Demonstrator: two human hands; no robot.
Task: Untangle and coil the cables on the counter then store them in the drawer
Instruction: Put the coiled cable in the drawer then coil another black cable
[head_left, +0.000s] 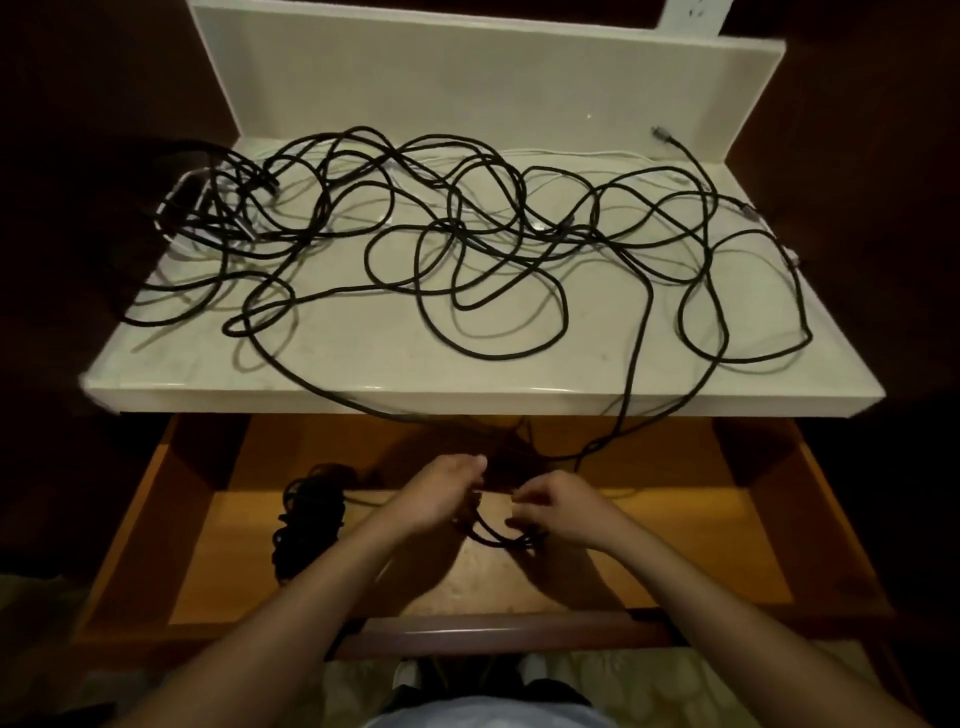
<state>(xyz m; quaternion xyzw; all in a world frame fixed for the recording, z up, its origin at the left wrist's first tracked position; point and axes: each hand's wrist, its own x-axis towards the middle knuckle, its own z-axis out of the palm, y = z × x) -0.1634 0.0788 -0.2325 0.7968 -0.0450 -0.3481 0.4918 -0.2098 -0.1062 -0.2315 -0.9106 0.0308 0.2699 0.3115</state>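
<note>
A tangle of black cables (457, 244) sprawls across the white counter (363, 364), mixed with thin white cables (571, 154) near the back. Two black strands run off the counter's front edge down to my hands. Over the open wooden drawer (753, 519), my left hand (441, 493) grips a bunch of black cable loops (493, 538). My right hand (561, 512) pinches the same loops from the right. A coiled black cable (306, 519) lies in the drawer's left part.
A white backsplash (467, 83) rises behind the counter. Dark wooden walls flank both sides. The drawer's front rail (498, 631) runs below my forearms. A plug end (661, 134) rests at the counter's back right.
</note>
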